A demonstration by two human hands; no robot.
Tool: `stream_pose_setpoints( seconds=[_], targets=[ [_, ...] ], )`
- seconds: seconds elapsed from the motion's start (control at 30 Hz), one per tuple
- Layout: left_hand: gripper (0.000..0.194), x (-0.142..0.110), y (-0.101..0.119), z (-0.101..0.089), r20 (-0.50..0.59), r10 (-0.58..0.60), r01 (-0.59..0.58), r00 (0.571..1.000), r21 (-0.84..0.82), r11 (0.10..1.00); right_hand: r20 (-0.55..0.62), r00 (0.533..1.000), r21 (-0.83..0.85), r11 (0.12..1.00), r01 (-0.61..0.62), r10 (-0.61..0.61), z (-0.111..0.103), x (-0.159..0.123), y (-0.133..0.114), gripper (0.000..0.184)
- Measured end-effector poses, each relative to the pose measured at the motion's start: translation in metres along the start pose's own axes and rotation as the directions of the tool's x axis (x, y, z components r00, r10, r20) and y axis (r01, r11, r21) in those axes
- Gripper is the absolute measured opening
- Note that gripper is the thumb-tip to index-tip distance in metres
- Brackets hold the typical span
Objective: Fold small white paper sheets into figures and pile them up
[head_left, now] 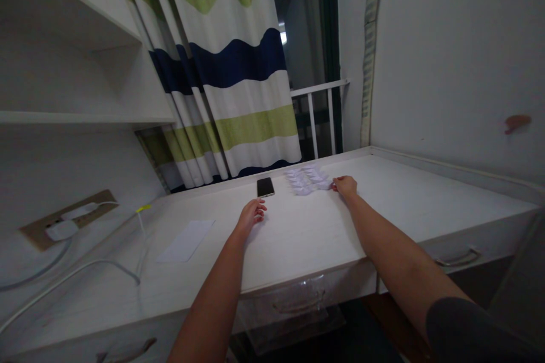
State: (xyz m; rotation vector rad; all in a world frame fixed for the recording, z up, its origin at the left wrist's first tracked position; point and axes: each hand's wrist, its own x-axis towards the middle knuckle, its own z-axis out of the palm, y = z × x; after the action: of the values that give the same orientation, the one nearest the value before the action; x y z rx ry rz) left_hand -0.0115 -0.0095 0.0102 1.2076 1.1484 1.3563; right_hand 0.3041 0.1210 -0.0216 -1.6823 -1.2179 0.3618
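My left hand (252,215) rests on the white desk (298,244), holding nothing, with its fingertips just short of a black smartphone (265,187) lying flat near the far edge. To the right of the phone lies a cluster of small folded white paper pieces (306,179). My right hand (344,186) lies palm down at that cluster's right end, its fingertips at or touching the nearest pieces. Nothing is gripped in it.
A white paper sheet (185,241) lies left of my left hand. White cables (72,272) run over the desk's left side to a wall socket panel (63,224). A striped curtain (230,79) and white railing (319,91) stand behind the desk; shelves overhang at left.
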Motion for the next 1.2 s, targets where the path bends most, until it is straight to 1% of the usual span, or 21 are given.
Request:
stream_pose_setpoints(
  seconds=[0.37,0.57,0.63,0.7,0.77,0.83,0.9,0.97,1.03,1.1,1.13,1.2],
  targets=[
    [0.032,0.001,0.000,0.001,-0.006,-0.003,0.003,1.000,-0.001,1.000,0.013,0.996,0.122,0.989,-0.085,0.084,0.003,0.001,-0.001,0.021],
    [0.032,-0.001,0.001,0.001,-0.004,-0.002,0.002,1.000,0.008,1.000,-0.007,0.995,0.151,0.984,-0.100,0.102,0.000,-0.003,-0.005,0.029],
    [0.031,-0.001,0.001,0.001,-0.004,-0.006,0.006,1.000,0.006,1.000,-0.043,0.995,0.138,0.987,-0.086,0.093,-0.003,-0.004,-0.006,0.031],
    [0.031,-0.001,0.001,0.001,-0.005,-0.009,0.009,1.000,0.005,1.000,-0.101,0.993,0.122,0.991,-0.051,0.063,-0.006,-0.005,-0.007,0.030],
    [0.030,-0.001,0.001,0.001,-0.008,-0.011,0.011,1.000,0.005,1.000,-0.145,0.989,0.122,0.993,0.011,0.007,-0.008,-0.006,-0.011,0.027],
    [0.030,-0.001,0.001,0.000,-0.010,-0.009,0.009,1.000,0.001,1.000,-0.152,0.986,0.152,0.984,0.094,-0.071,-0.010,-0.008,-0.019,0.025],
    [0.030,-0.001,0.001,0.000,-0.010,-0.005,0.005,1.000,-0.008,1.000,-0.123,0.981,0.213,0.962,0.171,-0.147,-0.010,-0.014,-0.031,0.024],
    [0.030,-0.001,0.001,0.000,-0.015,-0.001,0.001,1.000,-0.016,1.000,-0.072,0.979,0.305,0.930,0.204,-0.191,-0.010,-0.021,-0.047,0.022],
    [0.029,0.000,0.001,0.000,-0.028,-0.005,0.005,1.000,-0.020,1.000,-0.007,0.981,0.406,0.896,0.180,-0.194,-0.010,-0.031,-0.065,0.019],
    [0.028,0.001,0.001,0.001,-0.039,-0.013,0.012,0.999,-0.022,1.000,0.070,0.973,0.486,0.859,0.158,-0.219,-0.008,-0.043,-0.083,0.016],
    [0.027,0.001,0.001,0.001,-0.044,-0.017,0.016,0.999,-0.023,1.000,0.122,0.964,0.516,0.845,0.141,-0.235,-0.007,-0.049,-0.092,0.014],
    [0.026,0.002,0.001,0.000,-0.057,-0.016,0.015,0.998,-0.022,1.000,0.256,0.926,0.546,0.832,0.098,-0.277,-0.001,-0.063,-0.108,0.010]
  ],
)
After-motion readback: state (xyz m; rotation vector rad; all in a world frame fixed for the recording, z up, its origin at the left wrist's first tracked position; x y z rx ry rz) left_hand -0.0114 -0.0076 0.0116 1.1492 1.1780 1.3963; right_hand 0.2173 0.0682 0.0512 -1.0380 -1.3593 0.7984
